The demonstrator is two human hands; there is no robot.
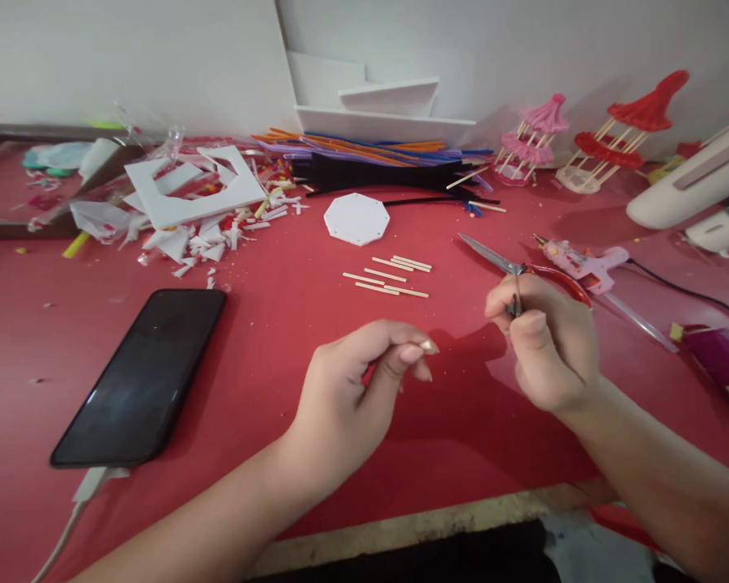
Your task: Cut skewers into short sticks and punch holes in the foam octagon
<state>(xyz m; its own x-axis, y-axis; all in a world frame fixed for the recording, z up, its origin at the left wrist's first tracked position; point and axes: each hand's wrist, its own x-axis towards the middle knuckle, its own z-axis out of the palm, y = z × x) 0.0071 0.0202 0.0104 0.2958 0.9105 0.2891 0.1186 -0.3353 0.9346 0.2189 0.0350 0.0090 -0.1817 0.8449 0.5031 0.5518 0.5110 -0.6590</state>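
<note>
My left hand [355,393] is over the middle of the red table, thumb and forefinger pinched. A tiny pale piece shows at the fingertips; it is too small to name. My right hand [550,344] is closed around a thin, dark blade-like piece [516,304], mostly hidden by the fingers. The two hands are apart. Several short wooden sticks [385,275] lie beyond my left hand. Behind them is a white octagonal board [356,219] with small holes near its edge. Scissors [492,255] with red handles lie just beyond my right hand.
A phone [142,376] with a cable lies at left. White offcuts and a cut-out board [243,194] are behind it. Coloured pipe cleaners [364,150] lie along the wall. At right are a pink glue gun [589,265] and two small carousel-like models, pink [531,142] and red [620,138].
</note>
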